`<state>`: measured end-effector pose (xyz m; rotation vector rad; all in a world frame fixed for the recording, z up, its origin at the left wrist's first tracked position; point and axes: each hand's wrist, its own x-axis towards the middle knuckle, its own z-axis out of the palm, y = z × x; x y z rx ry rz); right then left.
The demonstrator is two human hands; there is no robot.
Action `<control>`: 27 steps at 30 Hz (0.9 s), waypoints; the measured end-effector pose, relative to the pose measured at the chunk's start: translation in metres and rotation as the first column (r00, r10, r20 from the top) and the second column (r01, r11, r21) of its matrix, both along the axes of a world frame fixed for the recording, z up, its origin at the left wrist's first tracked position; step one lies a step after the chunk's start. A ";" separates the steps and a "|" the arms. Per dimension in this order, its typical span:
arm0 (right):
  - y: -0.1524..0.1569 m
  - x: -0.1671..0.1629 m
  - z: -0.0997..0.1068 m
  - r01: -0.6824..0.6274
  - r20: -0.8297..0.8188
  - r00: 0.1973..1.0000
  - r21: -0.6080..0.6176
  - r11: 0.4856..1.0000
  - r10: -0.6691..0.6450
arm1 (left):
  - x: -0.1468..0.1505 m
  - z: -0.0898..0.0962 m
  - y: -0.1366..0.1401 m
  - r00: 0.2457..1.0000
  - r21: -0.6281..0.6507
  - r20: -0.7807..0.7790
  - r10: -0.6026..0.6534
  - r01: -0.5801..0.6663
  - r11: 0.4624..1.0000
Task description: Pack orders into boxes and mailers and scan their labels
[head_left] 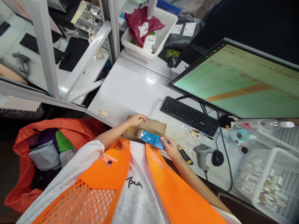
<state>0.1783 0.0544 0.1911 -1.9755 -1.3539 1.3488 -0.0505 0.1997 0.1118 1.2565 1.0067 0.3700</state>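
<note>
So, centring the clock on the blue pack [150, 139], here's the setup: it's lying flat in the right hand [168, 147], close to the front of the orange vest [105, 174]. That grip is closing on the pack's 3 o'clock end, with the thumb pressing on top. A brown box [154, 126] is sitting just beyond at 12, with the pack partly covering its near side. The left hand [137, 119] is hanging over the box's left end, around 11, fingers loosely curling. I honestly can't tell whether that grip is touching the box or staying just above it.

Over on the white worktop [121, 84], a black keyboard [190, 115] is lying at 2, and a big screen [243, 81] is glowing green behind it. Between 3 and 4, a yellow-and-black cutter [185, 155], a grey scanner [202, 152] and a black mouse [217, 158] are sitting in a row, cutter nearest. Farther out at 4, a white basket [263, 177] is holding small bits. Way up at 12, a white tub [137, 53] is carrying a dark red bag [140, 25]. Two small stickers [102, 112] are showing at 10. Off at 9, a reddish-orange sack [77, 127] is gaping, with a grey pack [45, 155] and something green [63, 140] poking out.
</note>
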 end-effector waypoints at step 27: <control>0.028 -0.002 0.075 -0.194 -0.157 0.926 0.582 0.789 0.343 | -0.060 0.099 -0.073 0.838 -0.641 0.346 0.422 -0.118 0.759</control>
